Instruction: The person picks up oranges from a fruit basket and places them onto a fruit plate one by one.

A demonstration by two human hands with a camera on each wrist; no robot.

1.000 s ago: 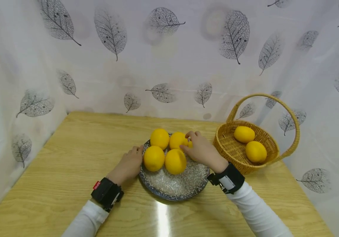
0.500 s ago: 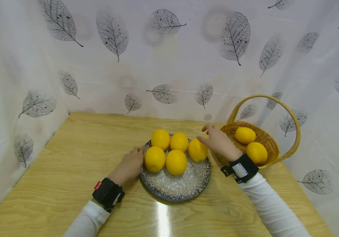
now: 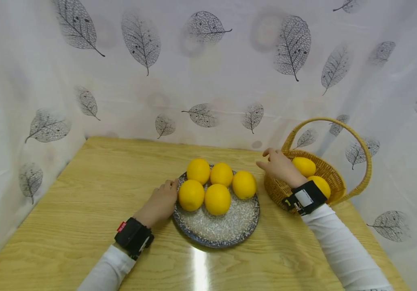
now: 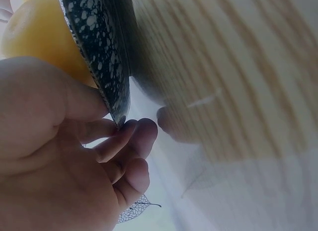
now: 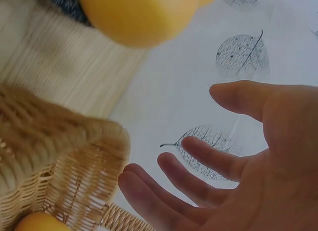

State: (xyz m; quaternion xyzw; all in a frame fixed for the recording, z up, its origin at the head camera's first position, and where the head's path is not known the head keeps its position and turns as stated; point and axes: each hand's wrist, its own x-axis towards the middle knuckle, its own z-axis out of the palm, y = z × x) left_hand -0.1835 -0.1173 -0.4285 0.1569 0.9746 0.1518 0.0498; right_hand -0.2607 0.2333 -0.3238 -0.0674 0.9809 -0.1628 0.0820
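Observation:
In the head view, a speckled grey plate (image 3: 223, 230) with a dark rim bears several round yellow-orange oranges (image 3: 217, 199) at its back and left. My left hand (image 3: 160, 203) grips the plate's left rim. The left wrist view shows the thumb by the top of the rim (image 4: 99, 47) and fingers curled at its underside. My right hand (image 3: 280, 166) hovers over the left edge of a wicker basket (image 3: 275, 190), holding nothing. Its fingers (image 5: 213, 161) are spread and slightly bent in the right wrist view. Two yellow fruits, an upper one (image 3: 304, 166) and a lower one (image 3: 320, 186), lie in the basket, partly covered by the hand and wrist.
The basket's tall arched handle (image 3: 366, 161) rises at the right. Behind the wooden table (image 3: 128, 161) hangs a white curtain (image 3: 208, 72) with leaf prints, which also covers both sides.
My right hand has let go of the rightmost orange on the plate and moved right to the basket. The left hand has stayed on the plate's rim.

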